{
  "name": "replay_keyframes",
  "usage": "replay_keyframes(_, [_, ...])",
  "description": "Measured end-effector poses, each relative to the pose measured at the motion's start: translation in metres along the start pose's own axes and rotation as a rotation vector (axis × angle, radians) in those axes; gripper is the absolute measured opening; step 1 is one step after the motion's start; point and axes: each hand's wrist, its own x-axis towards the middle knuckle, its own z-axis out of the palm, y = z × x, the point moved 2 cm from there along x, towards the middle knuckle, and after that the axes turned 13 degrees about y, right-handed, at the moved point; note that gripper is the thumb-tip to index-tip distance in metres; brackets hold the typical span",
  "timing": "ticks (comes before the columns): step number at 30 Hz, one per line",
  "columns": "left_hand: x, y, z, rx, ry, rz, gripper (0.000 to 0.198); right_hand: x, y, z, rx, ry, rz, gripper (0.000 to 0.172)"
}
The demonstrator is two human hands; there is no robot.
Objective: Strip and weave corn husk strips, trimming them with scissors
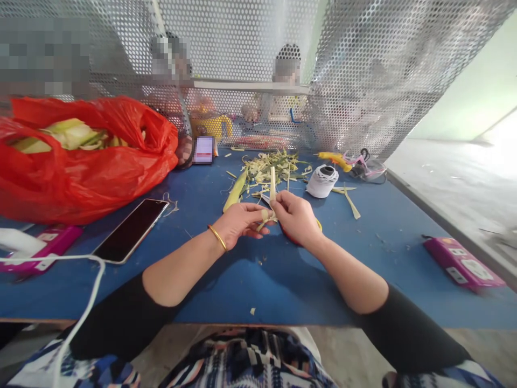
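My left hand (242, 221), with a gold bangle at the wrist, pinches a small pale folded piece of corn husk (265, 215). My right hand (297, 214) is closed on a narrow husk strip (273, 182) that stands up past the thumb. Both hands meet over the blue table, fingertips almost touching. Under the right hand lie what look like scissors (286, 233) with red and yellow handles, mostly covered. Just beyond the hands are a pile of husk scraps (271, 164), a longer green husk (235, 192) and a white thread spool (322, 181).
A red plastic bag (133, 161) of husks fills the left side. Near it lie a dark phone (131, 230), a magenta box (60, 242) and a white cable (91, 307). At right are another magenta box (462, 263) and a yellow glue gun (335, 159). Perforated metal mesh (250, 43) stands behind.
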Motion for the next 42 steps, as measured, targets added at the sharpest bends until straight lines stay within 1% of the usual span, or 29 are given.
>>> replay_keyframes(2, [0.001, 0.000, 0.000, -0.021, 0.015, 0.007, 0.017, 0.001, 0.003, 0.002, 0.035, 0.010, 0.042, 0.023])
replay_keyframes(4, [0.001, 0.001, 0.001, -0.045, 0.004, 0.005, 0.018, 0.002, 0.006, 0.002, 0.055, 0.028, 0.074, 0.025])
replay_keyframes(9, [-0.002, 0.007, 0.002, -0.087, -0.103, -0.043, 0.036, 0.002, 0.007, 0.001, 0.055, 0.074, 0.104, 0.025])
replay_keyframes(11, [-0.003, 0.009, 0.002, -0.104, -0.120, -0.042, 0.039, 0.002, 0.007, 0.001, 0.038, 0.084, 0.113, 0.025])
replay_keyframes(13, [-0.005, 0.009, 0.003, -0.099, -0.129, -0.022, 0.035, 0.002, 0.006, 0.000, 0.033, 0.102, 0.108, 0.025])
replay_keyframes(14, [-0.006, 0.009, 0.005, -0.078, -0.130, 0.003, 0.030, 0.002, 0.005, 0.000, 0.033, 0.112, 0.101, 0.024])
replay_keyframes(17, [-0.010, 0.008, 0.010, 0.048, -0.088, 0.141, 0.004, 0.000, 0.003, -0.002, 0.023, 0.126, 0.083, 0.022])
replay_keyframes(18, [-0.011, 0.008, 0.012, 0.093, -0.065, 0.191, 0.006, -0.001, 0.003, -0.002, 0.017, 0.125, 0.082, 0.021])
replay_keyframes(19, [-0.012, 0.007, 0.014, 0.128, -0.047, 0.230, 0.013, -0.002, 0.002, -0.002, 0.012, 0.124, 0.083, 0.020])
replay_keyframes(21, [-0.013, 0.005, 0.016, 0.164, -0.031, 0.265, 0.021, -0.003, 0.003, 0.000, 0.016, 0.117, 0.085, 0.021])
replay_keyframes(22, [-0.013, 0.004, 0.016, 0.163, -0.029, 0.260, 0.022, -0.003, 0.003, 0.001, 0.029, 0.114, 0.086, 0.022])
replay_keyframes(24, [-0.013, 0.004, 0.016, 0.116, -0.023, 0.208, 0.019, -0.002, 0.005, 0.001, 0.075, 0.118, 0.075, 0.023])
replay_keyframes(25, [-0.012, 0.005, 0.015, 0.070, -0.017, 0.166, 0.015, -0.002, 0.006, 0.001, 0.102, 0.142, 0.054, 0.022])
replay_keyframes(27, [-0.011, 0.007, 0.012, -0.049, 0.000, 0.078, 0.006, 0.000, 0.005, -0.004, 0.127, 0.247, -0.050, 0.018])
replay_keyframes(29, [-0.009, 0.010, 0.008, -0.166, 0.016, 0.014, 0.002, 0.000, 0.002, -0.011, 0.092, 0.361, -0.220, 0.015])
replay_keyframes(30, [-0.007, 0.012, 0.006, -0.214, 0.026, -0.005, 0.002, 0.000, 0.001, -0.013, 0.055, 0.384, -0.310, 0.016])
replay_keyframes(31, [-0.006, 0.013, 0.005, -0.251, 0.035, -0.020, 0.003, 0.000, -0.001, -0.014, 0.010, 0.372, -0.390, 0.019])
replay_keyframes(32, [-0.005, 0.014, 0.003, -0.279, 0.044, -0.030, 0.003, -0.001, -0.002, -0.014, -0.037, 0.331, -0.449, 0.023])
replay_keyframes(34, [-0.003, 0.014, 0.001, -0.299, 0.059, -0.041, 0.003, -0.002, -0.001, -0.010, -0.118, 0.204, -0.502, 0.022])
replay_keyframes(36, [-0.002, 0.014, 0.000, -0.274, 0.078, -0.028, 0.002, -0.003, 0.001, -0.004, -0.167, 0.057, -0.483, 0.018])
replay_keyframes(38, [-0.001, 0.014, 0.000, -0.209, 0.124, 0.017, 0.004, -0.003, 0.003, 0.000, -0.186, -0.055, -0.434, 0.019])
replay_keyframes(39, [-0.001, 0.015, 0.000, -0.167, 0.162, 0.053, 0.007, -0.004, 0.002, 0.000, -0.187, -0.086, -0.415, 0.021])
replay_keyframes(42, [-0.001, 0.016, 0.000, -0.034, 0.281, 0.191, 0.016, -0.007, -0.003, -0.002, -0.148, -0.125, -0.357, 0.024])
